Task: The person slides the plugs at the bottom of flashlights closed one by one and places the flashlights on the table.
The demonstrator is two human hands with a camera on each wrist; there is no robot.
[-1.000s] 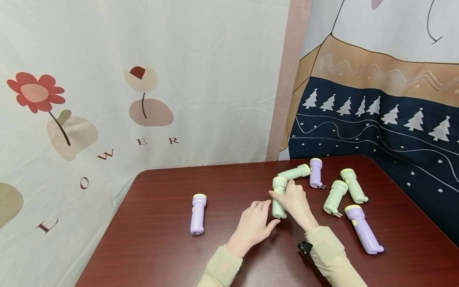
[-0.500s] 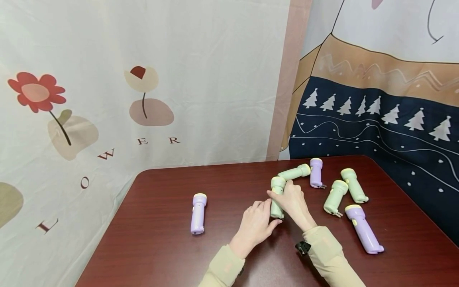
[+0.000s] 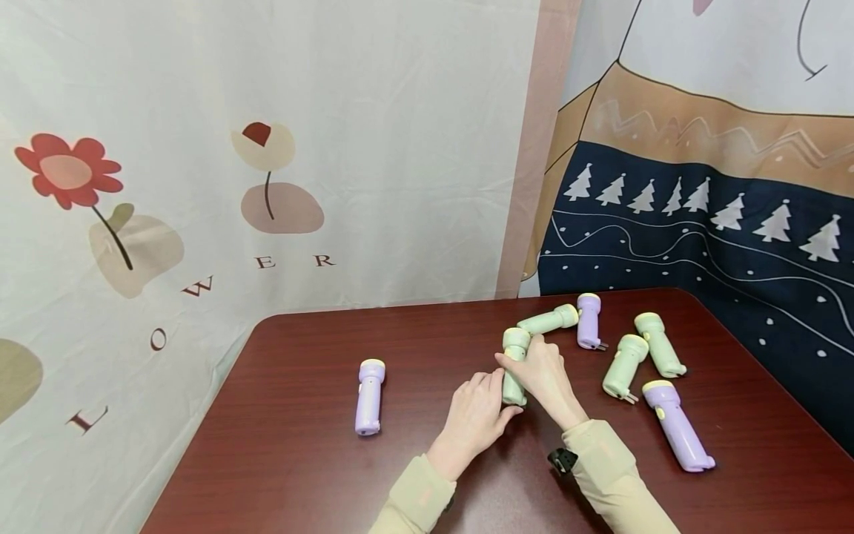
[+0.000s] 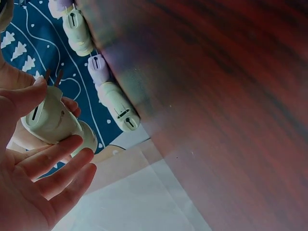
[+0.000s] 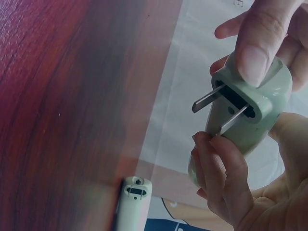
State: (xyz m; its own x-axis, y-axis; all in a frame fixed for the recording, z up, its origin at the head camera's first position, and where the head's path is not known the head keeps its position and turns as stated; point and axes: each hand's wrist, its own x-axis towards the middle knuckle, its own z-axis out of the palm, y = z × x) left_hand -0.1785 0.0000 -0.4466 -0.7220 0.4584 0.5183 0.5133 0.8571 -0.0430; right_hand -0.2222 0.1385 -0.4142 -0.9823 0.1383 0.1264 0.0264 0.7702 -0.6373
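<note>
A light green flashlight (image 3: 516, 348) with a yellow rim lies between my two hands over the table. My right hand (image 3: 545, 374) grips its body from the right, thumb across the near side. My left hand (image 3: 472, 415) holds the tail end, with the thumb (image 5: 254, 62) on the tail and fingertips along the left side. Two metal plug prongs (image 5: 233, 120) stand folded out of the tail in the right wrist view. In the left wrist view the left index finger (image 4: 53, 156) touches the body, while the other fingers are spread.
A purple flashlight (image 3: 369, 400) lies alone at left. Behind the hands are a green flashlight (image 3: 543, 322) and a purple flashlight (image 3: 588, 322). To the right lie two green flashlights (image 3: 623, 368) and a purple one. Patterned cloths (image 3: 400, 148) hang behind the dark red table (image 3: 287, 415).
Both hands and the green flashlight between them have shifted slightly to the left. The other flashlights stay where they were.
</note>
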